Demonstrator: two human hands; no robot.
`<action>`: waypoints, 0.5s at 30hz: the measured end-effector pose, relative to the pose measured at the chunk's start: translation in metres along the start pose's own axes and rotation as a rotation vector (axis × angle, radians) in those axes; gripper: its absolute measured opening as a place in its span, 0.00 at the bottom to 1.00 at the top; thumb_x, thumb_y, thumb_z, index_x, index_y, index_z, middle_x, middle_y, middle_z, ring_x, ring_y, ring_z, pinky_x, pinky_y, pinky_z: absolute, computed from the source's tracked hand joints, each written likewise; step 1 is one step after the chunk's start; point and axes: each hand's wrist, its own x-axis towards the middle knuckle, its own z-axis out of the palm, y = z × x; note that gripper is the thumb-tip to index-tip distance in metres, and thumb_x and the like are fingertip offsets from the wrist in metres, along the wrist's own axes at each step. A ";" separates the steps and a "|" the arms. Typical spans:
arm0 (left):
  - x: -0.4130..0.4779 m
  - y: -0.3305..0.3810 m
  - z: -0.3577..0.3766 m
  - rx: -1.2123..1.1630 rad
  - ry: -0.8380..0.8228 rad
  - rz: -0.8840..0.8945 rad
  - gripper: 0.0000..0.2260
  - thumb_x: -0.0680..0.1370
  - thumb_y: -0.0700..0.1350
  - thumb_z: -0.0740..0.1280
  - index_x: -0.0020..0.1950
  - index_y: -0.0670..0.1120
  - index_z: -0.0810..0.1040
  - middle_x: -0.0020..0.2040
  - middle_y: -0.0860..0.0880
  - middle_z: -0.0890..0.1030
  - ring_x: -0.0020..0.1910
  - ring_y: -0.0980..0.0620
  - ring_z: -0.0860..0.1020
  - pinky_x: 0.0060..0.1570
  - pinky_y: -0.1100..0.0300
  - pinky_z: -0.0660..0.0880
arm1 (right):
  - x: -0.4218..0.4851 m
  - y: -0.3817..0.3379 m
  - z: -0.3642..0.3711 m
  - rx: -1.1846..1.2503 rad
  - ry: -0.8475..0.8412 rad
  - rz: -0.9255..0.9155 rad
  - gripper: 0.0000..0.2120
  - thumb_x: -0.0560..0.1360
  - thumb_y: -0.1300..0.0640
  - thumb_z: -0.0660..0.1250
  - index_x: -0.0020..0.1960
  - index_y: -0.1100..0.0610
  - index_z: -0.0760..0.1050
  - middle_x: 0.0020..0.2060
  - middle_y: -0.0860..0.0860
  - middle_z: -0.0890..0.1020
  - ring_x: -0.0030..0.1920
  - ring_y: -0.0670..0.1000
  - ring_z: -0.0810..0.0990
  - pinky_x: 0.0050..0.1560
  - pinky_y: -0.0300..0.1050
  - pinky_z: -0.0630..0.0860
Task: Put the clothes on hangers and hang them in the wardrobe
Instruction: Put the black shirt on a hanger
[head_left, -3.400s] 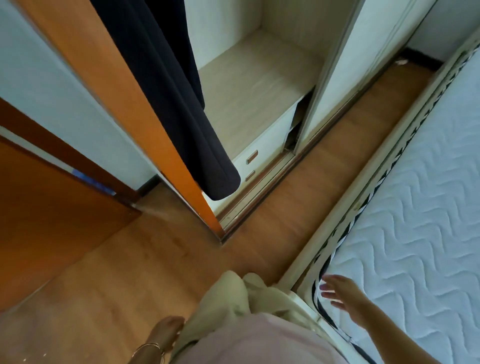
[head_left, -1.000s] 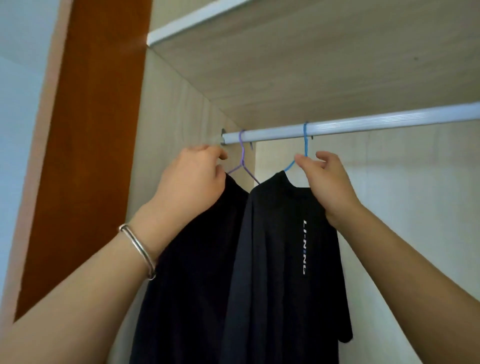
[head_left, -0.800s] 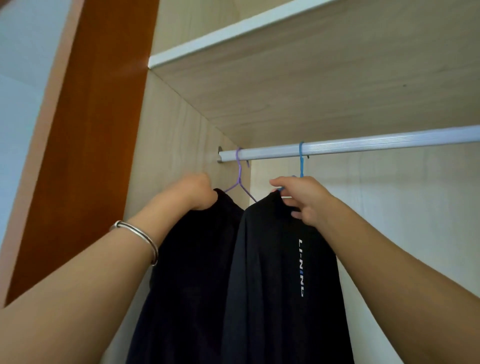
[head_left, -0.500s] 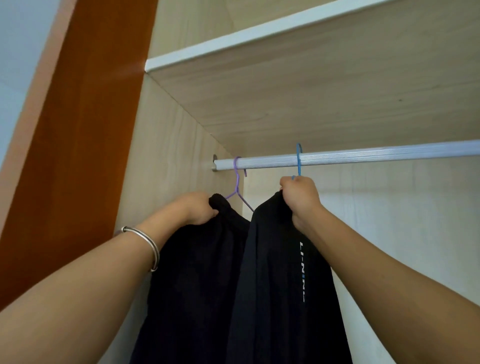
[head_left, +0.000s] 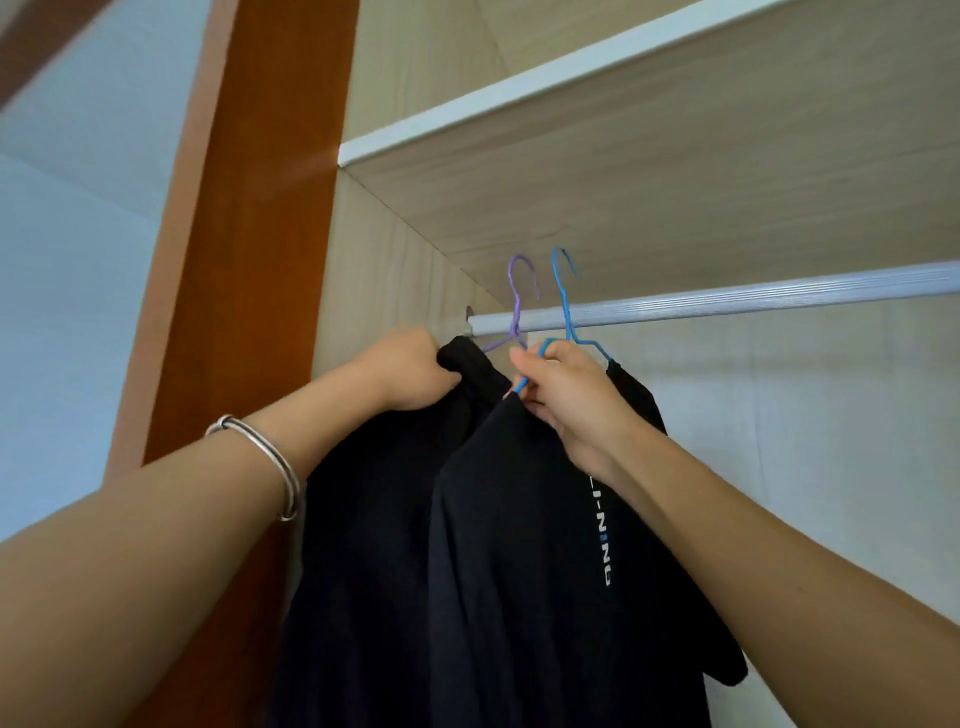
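Up inside the wardrobe, both hands are raised near the left end of the pale metal rail (head_left: 727, 304), under the light wood shelf (head_left: 649, 171). The left hand (head_left: 410, 371), a silver bangle (head_left: 265, 457) on its wrist, has its grip closed on the bunched shoulder of a black garment (head_left: 374, 545) carried by a purple hanger (head_left: 514, 312). The right hand (head_left: 569, 395) pinches the wire of a blue hanger (head_left: 563, 301) that bears a black T-shirt (head_left: 524, 571) with white lettering down its front. Both hooks stand above the rail, in front of it as seen from the head camera, not resting on it. The two garments hang touching, the T-shirt to the right, beside the orange-brown wardrobe edge (head_left: 260, 234).
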 end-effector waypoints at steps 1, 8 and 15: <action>-0.011 -0.002 -0.003 -0.001 -0.002 -0.006 0.15 0.78 0.48 0.60 0.55 0.37 0.77 0.53 0.39 0.79 0.53 0.41 0.76 0.42 0.60 0.66 | -0.008 0.004 0.007 0.038 -0.049 0.032 0.11 0.78 0.57 0.61 0.37 0.54 0.66 0.32 0.50 0.73 0.34 0.47 0.72 0.42 0.39 0.73; -0.106 -0.024 -0.036 -0.014 0.012 -0.124 0.11 0.77 0.53 0.61 0.49 0.47 0.78 0.44 0.48 0.77 0.42 0.51 0.74 0.31 0.65 0.66 | -0.054 0.014 0.042 0.138 -0.183 0.055 0.08 0.80 0.53 0.58 0.49 0.52 0.75 0.39 0.48 0.74 0.34 0.46 0.71 0.45 0.41 0.72; -0.221 -0.057 -0.080 0.143 -0.022 -0.300 0.09 0.77 0.54 0.60 0.40 0.52 0.75 0.36 0.53 0.76 0.37 0.56 0.74 0.34 0.64 0.67 | -0.138 0.009 0.111 0.698 -0.491 0.261 0.11 0.80 0.58 0.55 0.57 0.57 0.75 0.43 0.51 0.77 0.26 0.42 0.72 0.35 0.36 0.72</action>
